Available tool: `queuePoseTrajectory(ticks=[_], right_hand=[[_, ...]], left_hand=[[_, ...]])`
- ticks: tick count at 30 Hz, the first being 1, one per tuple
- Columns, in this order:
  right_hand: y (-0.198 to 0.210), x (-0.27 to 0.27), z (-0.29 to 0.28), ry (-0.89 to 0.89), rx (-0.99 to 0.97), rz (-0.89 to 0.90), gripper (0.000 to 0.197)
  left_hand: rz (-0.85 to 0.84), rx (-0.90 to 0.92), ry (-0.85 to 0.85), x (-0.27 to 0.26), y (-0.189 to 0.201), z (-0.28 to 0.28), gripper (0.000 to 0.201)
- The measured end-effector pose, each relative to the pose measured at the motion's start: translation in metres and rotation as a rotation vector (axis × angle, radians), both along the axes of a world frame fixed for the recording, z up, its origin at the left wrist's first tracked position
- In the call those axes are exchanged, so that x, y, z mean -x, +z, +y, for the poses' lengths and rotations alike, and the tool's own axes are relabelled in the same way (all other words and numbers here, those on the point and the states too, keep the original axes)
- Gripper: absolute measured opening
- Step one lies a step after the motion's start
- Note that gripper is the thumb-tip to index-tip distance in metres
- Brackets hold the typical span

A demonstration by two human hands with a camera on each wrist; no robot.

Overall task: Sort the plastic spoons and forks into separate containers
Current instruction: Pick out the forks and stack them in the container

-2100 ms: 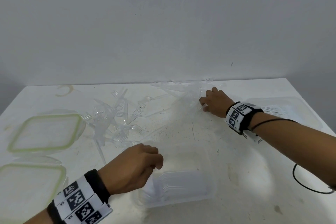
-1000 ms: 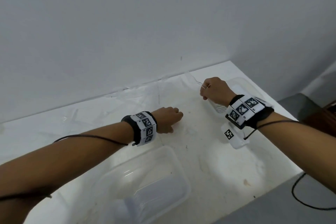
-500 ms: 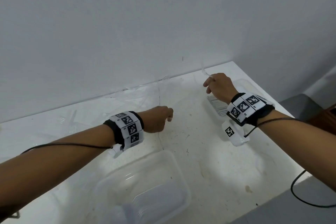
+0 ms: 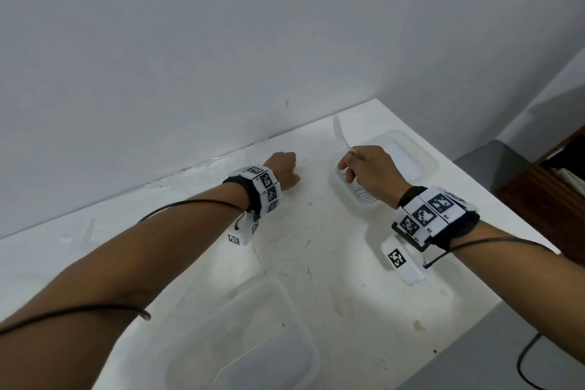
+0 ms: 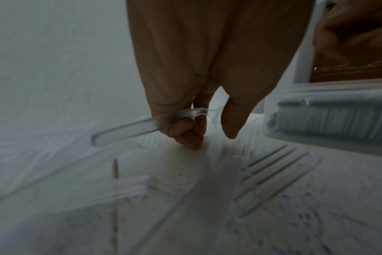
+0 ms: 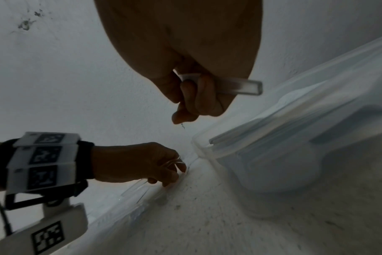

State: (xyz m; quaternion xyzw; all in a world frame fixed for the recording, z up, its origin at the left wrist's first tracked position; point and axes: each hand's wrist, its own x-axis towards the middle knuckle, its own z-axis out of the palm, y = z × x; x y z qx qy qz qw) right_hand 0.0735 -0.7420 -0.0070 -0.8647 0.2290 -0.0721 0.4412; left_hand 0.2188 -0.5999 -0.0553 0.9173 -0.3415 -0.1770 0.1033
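Both hands busy with clear cutlery.
Left hand (image 5: 199,72) pinching a clear utensil (image 5: 129,128) low over the table (image 4: 316,263); right hand (image 4: 370,168) clasping another piece (image 4: 340,133) above the far container (image 4: 424,161).

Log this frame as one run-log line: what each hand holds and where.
left hand: pinches clear utensil above table | right hand: grips clear utensil over far container | near container: untouched

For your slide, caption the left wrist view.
Left hand pinching a clear plastic utensil beside the container of stacked cutlery.
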Motion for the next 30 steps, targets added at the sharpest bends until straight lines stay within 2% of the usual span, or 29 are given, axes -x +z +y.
queuePoseTrajectory(ticks=[3, 7, 9, 11, 13, 15, 16, 18, 21, 25, 30], right_hand=[[-0.004, 0.003, 0.002, 0.028, 0.024, 0.014, 0.026], [-0.003, 0.001, 0.005, 0.076, 0.127, 0.059, 0.018], [0.000, -0.007, 0.009, 0.119, 0.206, 0.088, 0.012], [0.000, -0.018, 0.019, 0.135, 0.236, 0.080, 0.011], [-0.006, -0.029, 0.032, 0.151, 0.221, 0.084, 0.017], [-0.011, -0.036, 0.048, 0.178, 0.182, 0.152, 0.021], [-0.014, -0.039, 0.055, 0.207, 0.181, 0.194, 0.021], [-0.018, -0.043, 0.067, 0.266, 0.214, 0.250, 0.019], [-0.019, -0.054, 0.083, 0.343, 0.230, 0.275, 0.006], [-0.021, -0.073, 0.103, 0.516, 0.379, 0.378, 0.020], [-0.029, -0.076, 0.114, 0.550, 0.567, 0.416, 0.008]], left_hand=[[0.005, -0.020, -0.011, -0.004, -0.004, -0.006, 0.034], [0.013, -0.028, 0.019, -0.007, -0.002, 0.000, 0.017], [0.053, 0.004, 0.079, -0.010, 0.002, 0.011, 0.022], [0.136, 0.108, 0.153, -0.014, 0.010, 0.025, 0.020], [0.276, 0.298, 0.265, -0.015, 0.024, 0.041, 0.010], [0.433, 0.470, 0.418, -0.016, 0.039, 0.058, 0.014], [0.453, 0.509, 0.461, -0.015, 0.047, 0.067, 0.012], [0.459, 0.539, 0.493, -0.014, 0.058, 0.087, 0.012], [0.403, 0.577, 0.527, -0.012, 0.063, 0.118, 0.018], [0.341, 0.594, 0.585, -0.003, 0.064, 0.158, 0.018], [0.323, 0.592, 0.627, 0.014, 0.068, 0.196, 0.019]])
